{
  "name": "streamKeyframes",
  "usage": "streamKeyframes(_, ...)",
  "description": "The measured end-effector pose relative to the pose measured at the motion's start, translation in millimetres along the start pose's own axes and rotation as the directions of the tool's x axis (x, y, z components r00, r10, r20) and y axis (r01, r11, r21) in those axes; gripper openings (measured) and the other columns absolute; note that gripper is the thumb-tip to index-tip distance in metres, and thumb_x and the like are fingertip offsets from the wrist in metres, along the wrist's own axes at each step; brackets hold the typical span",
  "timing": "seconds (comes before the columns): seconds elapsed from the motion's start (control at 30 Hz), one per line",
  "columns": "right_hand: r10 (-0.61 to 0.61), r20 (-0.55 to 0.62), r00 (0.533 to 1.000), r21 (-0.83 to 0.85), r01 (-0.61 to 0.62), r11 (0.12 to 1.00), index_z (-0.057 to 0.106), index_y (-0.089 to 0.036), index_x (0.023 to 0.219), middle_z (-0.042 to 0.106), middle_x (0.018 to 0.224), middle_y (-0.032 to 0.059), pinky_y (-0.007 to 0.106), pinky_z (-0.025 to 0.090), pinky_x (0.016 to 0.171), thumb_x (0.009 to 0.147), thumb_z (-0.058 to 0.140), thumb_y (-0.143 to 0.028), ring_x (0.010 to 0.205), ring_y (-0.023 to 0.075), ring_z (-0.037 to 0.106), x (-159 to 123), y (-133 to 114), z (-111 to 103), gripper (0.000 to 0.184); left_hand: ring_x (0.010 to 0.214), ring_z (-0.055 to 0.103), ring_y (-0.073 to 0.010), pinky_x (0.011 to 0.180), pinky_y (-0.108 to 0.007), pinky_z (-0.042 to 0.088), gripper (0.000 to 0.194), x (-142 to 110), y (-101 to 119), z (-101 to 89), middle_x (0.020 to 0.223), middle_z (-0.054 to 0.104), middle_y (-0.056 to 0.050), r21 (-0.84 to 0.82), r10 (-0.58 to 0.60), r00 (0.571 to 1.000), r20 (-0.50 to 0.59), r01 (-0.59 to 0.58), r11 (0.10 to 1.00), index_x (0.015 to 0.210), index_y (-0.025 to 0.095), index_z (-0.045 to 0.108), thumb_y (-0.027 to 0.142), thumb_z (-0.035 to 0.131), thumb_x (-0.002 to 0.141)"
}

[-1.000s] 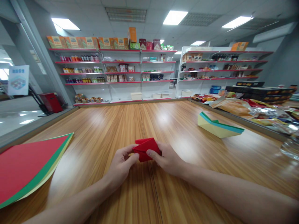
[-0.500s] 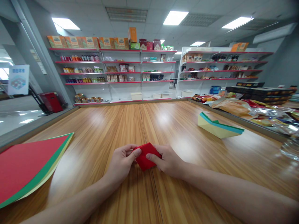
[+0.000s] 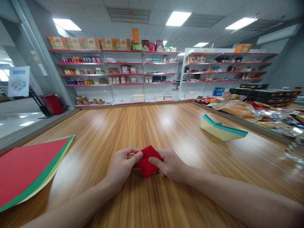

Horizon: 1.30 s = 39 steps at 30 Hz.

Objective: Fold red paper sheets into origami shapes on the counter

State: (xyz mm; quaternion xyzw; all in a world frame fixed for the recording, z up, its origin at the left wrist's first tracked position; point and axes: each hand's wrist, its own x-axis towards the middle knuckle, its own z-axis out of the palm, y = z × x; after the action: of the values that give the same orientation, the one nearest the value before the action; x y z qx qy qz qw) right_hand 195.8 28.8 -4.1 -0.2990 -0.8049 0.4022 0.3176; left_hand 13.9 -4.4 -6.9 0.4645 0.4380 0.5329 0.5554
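A small square of folded red paper [image 3: 147,167] is held just above the wooden table, one corner pointing toward me. My left hand [image 3: 124,163] pinches its left corner, thumb on top and fingers behind. On the right corner my right hand [image 3: 171,164] grips it the same way, its thumb lying across the front face. The fingertips behind the paper are mostly hidden. Folded paper boats [image 3: 220,129], nested in yellow, blue and green, stand farther off to the right. At the left lies a stack of coloured paper sheets [image 3: 30,167], red on top with green and yellow beneath.
The wooden table [image 3: 118,126] has a raised edge. Past its right edge are snack bags [image 3: 237,109] and dark stacked boxes [image 3: 266,95]. A clear plastic object [image 3: 295,152] sits at the far right. Stocked shelves [image 3: 123,74] line the back.
The red paper has tilted slightly, its lower corner moving a little down and toward me. Both hands keep their grip in nearly the same place.
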Motion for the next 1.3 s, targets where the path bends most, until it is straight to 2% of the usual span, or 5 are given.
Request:
streamKeyframes(0.5, 0.097, 0.015, 0.995, 0.359, -0.096, 0.928, 0.055, -0.012, 0.082, 0.052, 0.056, -0.0034, 0.015, 0.029, 0.032, 0.087, 0.052, -0.047, 0.035, 0.0045, 0.044, 9, 10, 0, 0.036, 0.063, 0.066, -0.0181, 0.063, -0.029, 0.053, 0.026, 4, 2, -1.6, 0.067, 0.071, -0.008, -0.180, -0.053, 0.999, -0.001, 0.052, 0.982, 0.075, 0.009, 0.064, 0.029, 0.079, 0.066)
streamKeyframes(0.7, 0.148, -0.023, 0.989, 0.175, -0.142, 0.974, 0.057, -0.013, 0.074, 0.057, 0.054, 0.0007, 0.016, 0.032, 0.034, 0.090, 0.044, -0.050, 0.038, 0.0070, 0.048, 4, 5, 3, 0.043, 0.061, 0.063, -0.0161, 0.061, -0.026, 0.050, 0.027, 1, 3, 1.5, 0.066, 0.069, -0.007, -0.115, 0.029, 0.998, -0.055, -0.035, 0.993, 0.076, 0.009, 0.068, 0.034, 0.074, 0.070)
streamKeyframes(0.97, 0.058, 0.176, 0.983, 0.094, -0.076, 0.993, 0.055, -0.014, 0.065, 0.056, 0.049, 0.0007, 0.015, 0.032, 0.036, 0.091, 0.040, -0.051, 0.038, 0.0065, 0.045, -5, -5, 5, 0.048, 0.045, 0.052, -0.0124, 0.044, -0.023, 0.041, 0.045, 3, -4, -0.6, 0.052, 0.060, -0.003, 0.058, 0.059, 0.989, -0.136, -0.052, 0.997, 0.060, 0.011, 0.065, 0.052, 0.062, 0.078)
streamKeyframes(1.2, 0.131, -0.113, 0.985, 0.213, -0.105, 0.971, 0.050, -0.015, 0.057, 0.047, 0.039, -0.0017, 0.017, 0.027, 0.034, 0.089, 0.042, -0.056, 0.033, 0.0067, 0.041, 1, 0, 3, 0.053, 0.038, 0.047, -0.0119, 0.042, -0.022, 0.042, 0.047, 1, 2, -2.0, 0.039, 0.044, 0.003, 0.175, 0.187, 0.938, -0.291, -0.140, 0.975, 0.052, 0.016, 0.053, 0.053, 0.057, 0.080)
streamKeyframes(1.3, 0.116, -0.104, 0.988, 0.220, -0.090, 0.971, 0.051, -0.014, 0.057, 0.046, 0.040, -0.0021, 0.018, 0.025, 0.034, 0.089, 0.042, -0.055, 0.034, 0.0066, 0.041, 1, 4, 1, 0.053, 0.037, 0.045, -0.0099, 0.037, -0.020, 0.037, 0.043, 1, 3, -1.5, 0.050, 0.048, 0.004, 0.214, 0.171, 0.973, -0.158, -0.135, 0.967, 0.064, 0.016, 0.056, 0.056, 0.053, 0.081)
